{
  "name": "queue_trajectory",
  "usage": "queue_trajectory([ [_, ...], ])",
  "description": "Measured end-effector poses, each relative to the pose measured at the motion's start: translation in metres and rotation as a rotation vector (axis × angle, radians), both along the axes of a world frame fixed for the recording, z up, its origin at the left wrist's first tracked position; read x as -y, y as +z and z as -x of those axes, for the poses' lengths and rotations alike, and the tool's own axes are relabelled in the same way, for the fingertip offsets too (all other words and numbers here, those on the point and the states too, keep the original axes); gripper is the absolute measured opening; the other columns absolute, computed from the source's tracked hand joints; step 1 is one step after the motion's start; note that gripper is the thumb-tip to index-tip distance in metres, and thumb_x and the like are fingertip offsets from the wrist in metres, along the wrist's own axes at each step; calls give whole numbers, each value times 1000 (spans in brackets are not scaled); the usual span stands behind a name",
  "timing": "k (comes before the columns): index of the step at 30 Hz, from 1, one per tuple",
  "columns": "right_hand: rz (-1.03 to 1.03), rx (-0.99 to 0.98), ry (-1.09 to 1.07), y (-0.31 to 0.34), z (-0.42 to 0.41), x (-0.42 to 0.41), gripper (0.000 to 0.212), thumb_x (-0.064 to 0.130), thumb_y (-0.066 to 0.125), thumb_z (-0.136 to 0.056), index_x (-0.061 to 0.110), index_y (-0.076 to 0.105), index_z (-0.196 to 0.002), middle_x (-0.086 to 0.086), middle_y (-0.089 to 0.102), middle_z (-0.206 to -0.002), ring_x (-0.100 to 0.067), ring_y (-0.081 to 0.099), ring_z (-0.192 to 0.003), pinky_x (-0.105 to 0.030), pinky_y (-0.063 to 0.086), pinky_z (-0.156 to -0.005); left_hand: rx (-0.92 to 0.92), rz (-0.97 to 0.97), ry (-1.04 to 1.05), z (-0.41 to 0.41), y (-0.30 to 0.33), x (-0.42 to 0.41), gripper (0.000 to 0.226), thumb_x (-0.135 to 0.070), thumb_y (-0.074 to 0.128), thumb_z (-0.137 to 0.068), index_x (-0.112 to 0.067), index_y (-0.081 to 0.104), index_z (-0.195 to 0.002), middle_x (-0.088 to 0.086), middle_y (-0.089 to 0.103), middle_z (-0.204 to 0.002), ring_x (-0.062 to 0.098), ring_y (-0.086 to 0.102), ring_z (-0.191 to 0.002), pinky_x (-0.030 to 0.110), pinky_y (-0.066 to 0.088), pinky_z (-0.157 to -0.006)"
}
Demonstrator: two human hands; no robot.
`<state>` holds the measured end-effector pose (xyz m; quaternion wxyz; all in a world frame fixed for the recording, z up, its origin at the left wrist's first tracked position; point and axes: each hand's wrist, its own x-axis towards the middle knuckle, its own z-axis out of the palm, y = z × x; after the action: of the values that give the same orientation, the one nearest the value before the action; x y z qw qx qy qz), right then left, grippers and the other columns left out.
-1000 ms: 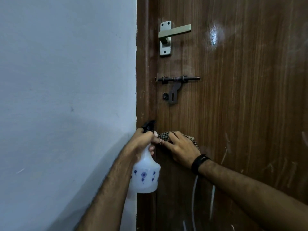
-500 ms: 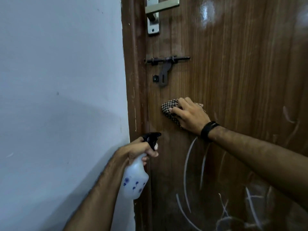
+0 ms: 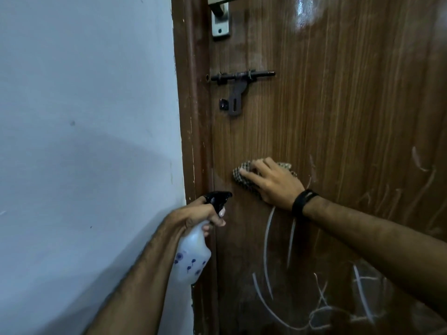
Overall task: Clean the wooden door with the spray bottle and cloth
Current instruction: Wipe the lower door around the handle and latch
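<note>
At centre frame our right hand [image 3: 271, 183] presses the soft, limp checked cloth [image 3: 242, 175] flat against the slick brown wooden door [image 3: 338, 117], while our left hand's [image 3: 196, 213] fingers clench the light, translucent plastic spray bottle [image 3: 191, 257] by its neck.

A pale blue wall [image 3: 84, 141] fills the left side, with a few small dark specks and a shadow across its lower part. A dark brown door frame [image 3: 193, 117] runs up beside it, its paint chipped along the edge. Near the top sits a silver handle plate [image 3: 220, 26] with a screw in it, only partly in view. Below it a dark sliding bolt [image 3: 242, 77] lies level, its hasp [image 3: 235, 102] hanging down beside a small staple [image 3: 223, 104]. A black wristband [image 3: 302, 201] shows lower right.
</note>
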<state>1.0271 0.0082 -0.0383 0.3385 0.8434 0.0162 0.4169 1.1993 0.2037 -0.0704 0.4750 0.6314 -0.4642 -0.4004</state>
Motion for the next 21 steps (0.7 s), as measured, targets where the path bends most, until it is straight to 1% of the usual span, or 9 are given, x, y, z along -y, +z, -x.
queue_trajectory([
  [3,44,-140,-4,-43,4,-1,64,16,81,-72,11,61,-133,-14,57,-117,-28,53,-98,-41,56,-81,-41,-7,-2,-4,-3,-4,20,6,64,-80,-8,57,-92,14,50,-82,10,38,-42,24,40,-43],
  [6,39,-195,4,-46,3,-5,64,17,81,-69,12,63,-130,-11,56,-111,-25,54,-90,-36,56,-73,-69,17,6,-11,-7,-8,18,9,60,-89,-9,57,-92,8,52,-77,9,38,-42,25,41,-43],
  [7,30,-153,-1,-36,-1,-7,63,16,79,-70,13,63,-130,-11,55,-111,-23,53,-88,-34,53,-70,-87,34,11,-12,-8,-8,19,9,60,-90,-10,57,-92,8,52,-76,9,38,-41,25,41,-42],
  [9,-79,5,13,-7,-16,-14,58,10,76,-73,12,62,-130,-13,55,-111,-24,51,-87,-33,49,-66,-109,56,23,-16,-9,-7,20,9,60,-89,-10,57,-92,9,54,-78,8,38,-40,25,41,-42],
  [11,-179,165,13,24,-33,-23,55,4,76,-76,9,62,-129,-15,55,-111,-26,51,-87,-33,45,-66,-112,58,26,-17,-10,-5,21,10,60,-89,-10,56,-92,9,57,-81,8,38,-39,25,41,-41],
  [14,-171,206,11,43,-52,-29,54,0,74,-76,6,61,-129,-16,55,-113,-30,51,-90,-39,50,-73,-121,45,18,-18,-10,-5,22,9,62,-88,-11,56,-93,9,56,-81,9,37,-39,25,41,-41],
  [16,-131,177,11,32,-57,-30,55,1,73,-76,7,60,-130,-14,54,-114,-29,50,-91,-40,51,-76,-133,35,19,-19,-11,-4,21,9,63,-86,-11,58,-91,10,56,-83,9,37,-39,25,41,-41],
  [19,-84,14,34,-6,-60,-29,56,2,75,-72,7,62,-126,-12,53,-114,-29,50,-91,-42,53,-74,-159,19,13,-21,-12,-2,21,6,66,-83,-10,58,-94,10,54,-83,9,38,-40,25,41,-42],
  [21,-88,-81,33,-29,-57,-30,57,6,79,-69,8,64,-124,-10,52,-112,-27,50,-91,-41,52,-74,-129,-6,9,-17,-13,-2,21,7,65,-85,-10,57,-95,9,54,-79,9,39,-40,25,41,-42],
])
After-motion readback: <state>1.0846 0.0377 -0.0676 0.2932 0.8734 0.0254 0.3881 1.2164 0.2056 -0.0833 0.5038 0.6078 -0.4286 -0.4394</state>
